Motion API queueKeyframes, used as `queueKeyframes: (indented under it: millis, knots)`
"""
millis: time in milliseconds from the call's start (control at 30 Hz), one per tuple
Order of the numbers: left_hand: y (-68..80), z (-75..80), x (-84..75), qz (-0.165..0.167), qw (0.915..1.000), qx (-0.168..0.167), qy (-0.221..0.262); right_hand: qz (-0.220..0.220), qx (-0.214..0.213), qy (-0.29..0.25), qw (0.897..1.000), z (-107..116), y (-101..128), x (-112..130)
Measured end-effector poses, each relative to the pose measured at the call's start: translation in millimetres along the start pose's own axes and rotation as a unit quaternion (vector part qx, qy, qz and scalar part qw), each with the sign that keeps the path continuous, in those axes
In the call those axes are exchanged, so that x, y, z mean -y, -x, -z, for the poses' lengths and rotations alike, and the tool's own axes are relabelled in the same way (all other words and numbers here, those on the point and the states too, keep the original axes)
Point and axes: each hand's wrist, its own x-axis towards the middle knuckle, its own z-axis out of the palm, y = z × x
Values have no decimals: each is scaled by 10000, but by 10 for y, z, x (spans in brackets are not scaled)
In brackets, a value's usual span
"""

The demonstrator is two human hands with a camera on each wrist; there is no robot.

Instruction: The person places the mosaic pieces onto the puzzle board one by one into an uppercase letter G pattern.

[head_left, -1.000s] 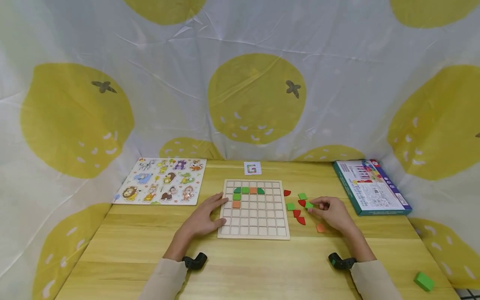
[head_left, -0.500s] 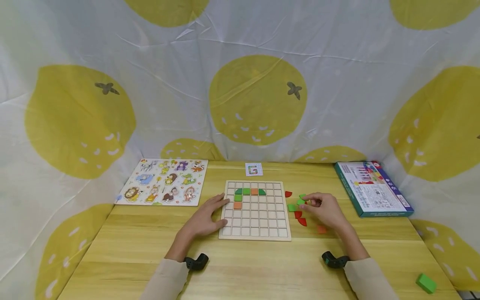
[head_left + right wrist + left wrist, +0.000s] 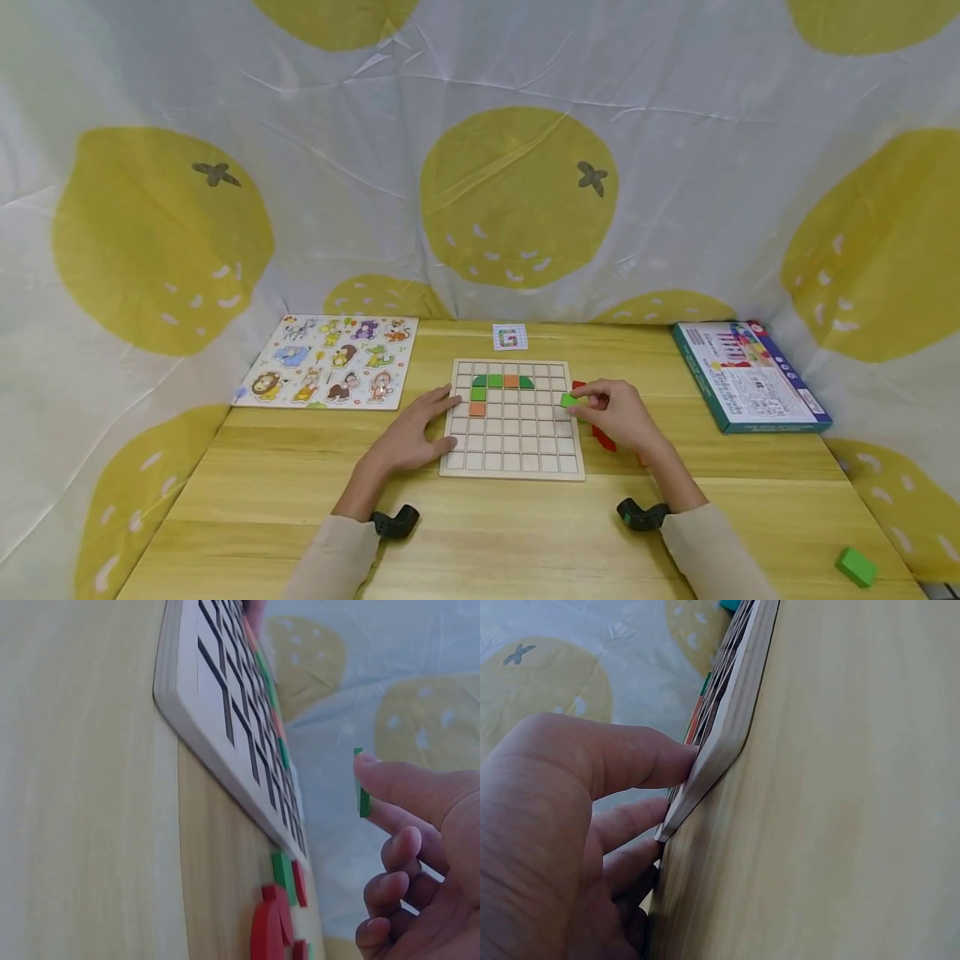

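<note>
My right hand (image 3: 621, 414) pinches a green square tile (image 3: 568, 401) between thumb and fingers, over the right edge of a wooden grid board (image 3: 512, 437). In the right wrist view that green tile (image 3: 362, 784) is held clear of the board, seen edge-on. Along the board's left edge rests my left hand (image 3: 408, 433), thumb and fingers spread and touching the rim, as the left wrist view also shows. Several green and orange pieces, such as an orange tile (image 3: 477, 409), sit in the grid's upper left and top. Red curved pieces (image 3: 603, 440) lie partly hidden below my right hand.
Behind the board lies a small pattern card (image 3: 510, 337). An animal puzzle (image 3: 315, 383) stands back left, and a flat teal-edged box (image 3: 753, 392) back right. A green block (image 3: 856, 567) lies near the front right. A lemon-print cloth (image 3: 517, 196) hangs behind.
My right hand has picked the green tile from the loose pieces and carried it left to the board's right edge. The left hand stays at the board.
</note>
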Motion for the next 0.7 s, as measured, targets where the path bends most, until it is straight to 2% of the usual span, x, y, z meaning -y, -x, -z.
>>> queueKeyframes:
  millis: [700]
  knots:
    - [-1,1,-14,33,10000,13,32,514,411,-82,9978,-578,-161,266]
